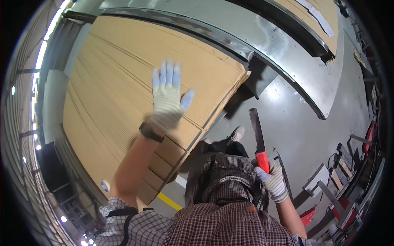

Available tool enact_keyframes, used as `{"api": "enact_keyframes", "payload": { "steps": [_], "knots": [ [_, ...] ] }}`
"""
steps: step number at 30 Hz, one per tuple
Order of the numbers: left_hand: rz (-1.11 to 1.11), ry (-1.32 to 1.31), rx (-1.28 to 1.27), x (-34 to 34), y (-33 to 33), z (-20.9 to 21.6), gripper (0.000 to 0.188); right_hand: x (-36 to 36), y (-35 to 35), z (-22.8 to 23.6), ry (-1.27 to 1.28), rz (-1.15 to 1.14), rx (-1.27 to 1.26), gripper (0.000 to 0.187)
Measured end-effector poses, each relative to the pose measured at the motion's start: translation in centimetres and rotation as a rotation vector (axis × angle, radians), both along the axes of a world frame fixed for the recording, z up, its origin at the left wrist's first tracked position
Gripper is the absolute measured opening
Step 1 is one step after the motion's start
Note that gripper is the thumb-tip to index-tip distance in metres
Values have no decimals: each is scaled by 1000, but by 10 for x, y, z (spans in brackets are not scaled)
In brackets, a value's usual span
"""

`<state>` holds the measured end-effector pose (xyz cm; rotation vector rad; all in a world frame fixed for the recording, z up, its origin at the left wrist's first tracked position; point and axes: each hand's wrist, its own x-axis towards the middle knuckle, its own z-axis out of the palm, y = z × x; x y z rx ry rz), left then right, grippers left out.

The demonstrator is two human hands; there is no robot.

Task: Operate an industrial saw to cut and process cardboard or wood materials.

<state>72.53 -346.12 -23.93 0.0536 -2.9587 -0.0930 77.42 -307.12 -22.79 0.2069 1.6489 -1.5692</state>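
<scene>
My left hand point(167, 92), in a striped knit glove with pale blue fingertips, is spread flat over a large brown cardboard sheet point(123, 61). It is slightly smeared by motion, and I cannot tell whether the palm touches the cardboard. Thin lines run across the sheet, and a dark band passes along its near right edge. Away from the cardboard, at my right side, my right hand point(273, 180) wears a matching glove and is closed round the red handle of a knife point(257, 133). Its long, dark blade points up and away from me.
A dark metal beam point(180, 24) lies along the cardboard's far edge. Further right is a grey metal panel point(303, 88) with a sharp corner. Tools and red-and-grey equipment point(342, 192) stand at the right. A small round white-and-blue object point(105, 185) sits at the lower left.
</scene>
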Motion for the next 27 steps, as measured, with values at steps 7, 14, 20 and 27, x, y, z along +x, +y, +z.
{"api": "enact_keyframes", "payload": {
  "steps": [7, 14, 20, 27],
  "knots": [
    [-89, -176, 50, 20, 31, -18, 86, -27, 25, -8, 134, 56, 30, 19],
    [-137, 53, 90, 0, 51, 1, 49, -56, 42, -10, 171, 71, -14, 21],
    [-236, -72, 119, -7, 29, 9, 13, -86, 57, -25, 95, 119, -25, 26],
    [-208, -49, 366, -3, 17, -1, 23, -118, 27, -32, 244, 168, -6, 25]
  ]
}}
